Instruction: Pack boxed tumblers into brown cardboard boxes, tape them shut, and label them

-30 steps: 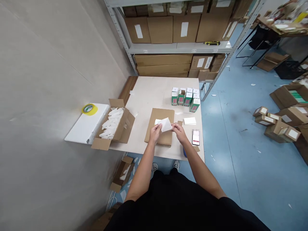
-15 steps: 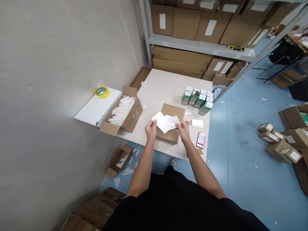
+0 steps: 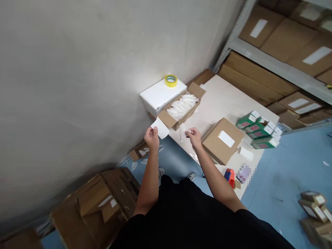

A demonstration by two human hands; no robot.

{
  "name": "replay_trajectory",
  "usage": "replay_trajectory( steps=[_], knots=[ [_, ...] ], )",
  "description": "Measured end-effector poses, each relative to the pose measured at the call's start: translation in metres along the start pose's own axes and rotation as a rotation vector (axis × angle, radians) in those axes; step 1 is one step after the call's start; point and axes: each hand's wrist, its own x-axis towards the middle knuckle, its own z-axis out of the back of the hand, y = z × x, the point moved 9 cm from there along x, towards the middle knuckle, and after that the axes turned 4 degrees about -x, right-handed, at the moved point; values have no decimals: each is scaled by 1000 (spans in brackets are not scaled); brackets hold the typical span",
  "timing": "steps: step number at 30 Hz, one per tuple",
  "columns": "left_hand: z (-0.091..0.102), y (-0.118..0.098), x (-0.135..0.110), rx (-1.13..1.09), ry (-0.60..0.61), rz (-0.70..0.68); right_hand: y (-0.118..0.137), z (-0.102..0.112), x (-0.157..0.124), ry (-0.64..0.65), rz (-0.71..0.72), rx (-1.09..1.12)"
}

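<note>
My left hand (image 3: 152, 138) pinches a white label (image 3: 160, 128) by its left edge, out past the table's front-left edge. Between the thumb and fingers of my right hand (image 3: 194, 137) is a curled slip of thin white backing paper (image 3: 182, 132). The label and the slip are apart. Just beyond both hands, an open carton (image 3: 188, 115) holds many similar curled white slips (image 3: 183, 105). To the right of my right hand, a closed cardboard box (image 3: 216, 140) on the table bears a white label (image 3: 226, 138) on top.
A yellow tape roll (image 3: 171, 81) rests on a white box (image 3: 160, 95) by the wall. Several green cartons (image 3: 255, 129), a white stack (image 3: 246, 154), a phone (image 3: 243, 175) and a red-and-blue tape dispenser (image 3: 230, 177) are on the table (image 3: 220, 98). Loaded shelving (image 3: 280, 69) stands behind.
The two white pieces, close together over the cardboard box before, are now apart. Both hands have moved left towards the open carton, and the view has turned left. The box's top label is now uncovered.
</note>
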Motion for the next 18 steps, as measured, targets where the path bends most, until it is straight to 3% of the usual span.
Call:
replay_trajectory(
  steps=[4,9,13,18],
  knots=[
    [98,11,33,58,-143,27,-43,-119,22,145,-92,-119],
    [206,47,64,101,-299,93,-129,-254,29,275,-241,-322],
    [269,82,77,100,-362,159,-208,-328,23,279,-414,-470],
    [330,107,86,170,-429,185,-282,-395,26,344,-404,-529]
  ],
)
